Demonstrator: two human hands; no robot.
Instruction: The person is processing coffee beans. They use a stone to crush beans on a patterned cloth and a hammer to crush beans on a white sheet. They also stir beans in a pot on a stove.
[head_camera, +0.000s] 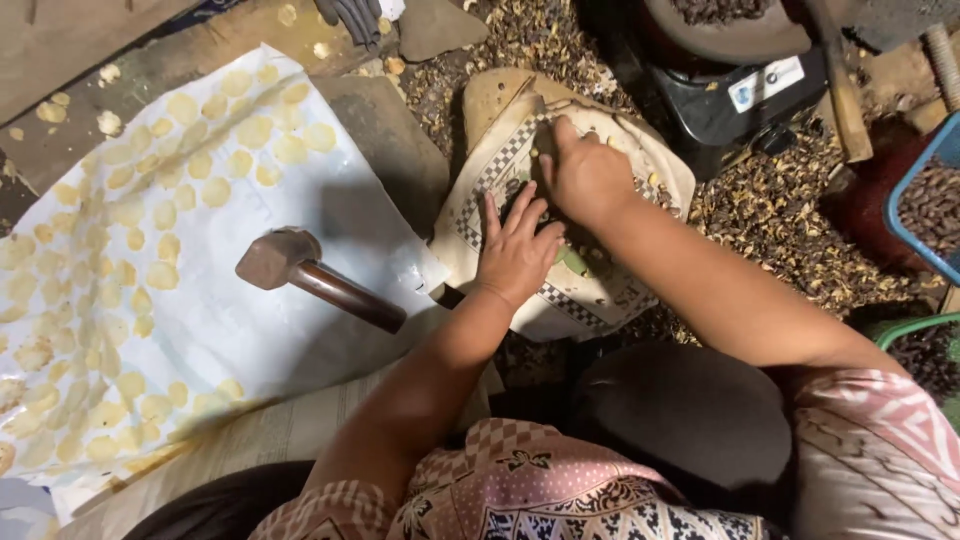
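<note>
Resting flat, fingers spread, left hand (515, 255) and right hand (590, 175) press one checkered cloth (500, 165), beside one mallet (315, 275).

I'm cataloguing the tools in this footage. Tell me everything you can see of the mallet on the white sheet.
The mallet has a blocky, brownish head, worn and dull, and a dark, glossy round handle that looks like wood. It lies on its side on the white sheet, head toward upper left, handle running down to the right, casting a shadow. Flat pale yellow discs lie around it. Neither hand touches it; the left hand is nearest.
</note>
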